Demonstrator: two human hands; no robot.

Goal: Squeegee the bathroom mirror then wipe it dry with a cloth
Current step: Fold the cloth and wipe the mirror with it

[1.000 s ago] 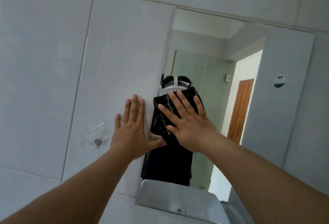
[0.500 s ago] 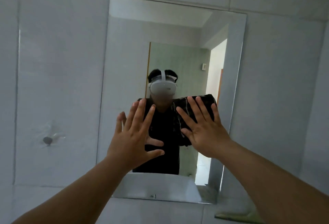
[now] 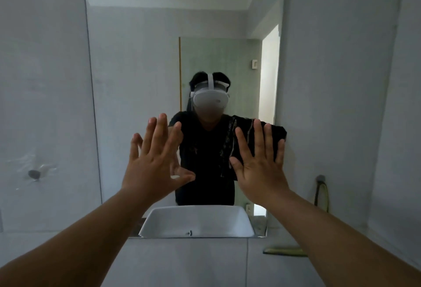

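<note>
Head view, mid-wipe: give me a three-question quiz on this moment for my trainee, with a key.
1. True or false: the right hand presses a dark cloth flat against the mirror.
2. Which hand is bare? A) left hand B) right hand C) neither
3. Fill in: the cloth sits near the mirror's ______ edge.

Key:
1. True. The palm lies flat and open on the cloth, fingers spread, with no closed grip.
2. A. The left hand is spread open in front of the glass with nothing under it; whether it touches the glass cannot be told.
3. Right. The cloth reaches that edge, at about mid height.
</note>
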